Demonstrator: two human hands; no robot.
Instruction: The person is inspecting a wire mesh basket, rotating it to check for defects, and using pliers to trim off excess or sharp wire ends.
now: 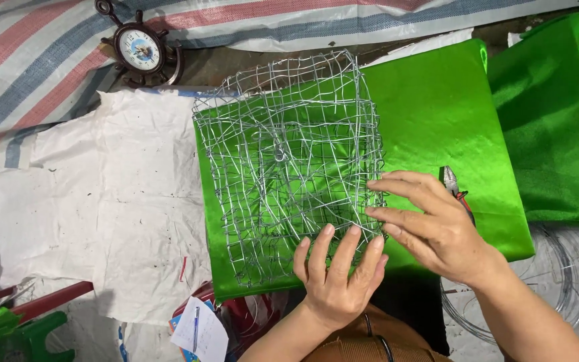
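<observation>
Pliers lie beside the wire mesh cage, which sits squarely on green cloth; left hand and right hand press spread fingers flat on it.

A small white paper slip with printed lines is lying at the bottom edge, tilted, just left of the person's left forearm, with a blue pen resting on it. It is overlapping a partly hidden flat package with orange and blue edges peeking out beneath. No screens or signs are showing anywhere else.
</observation>
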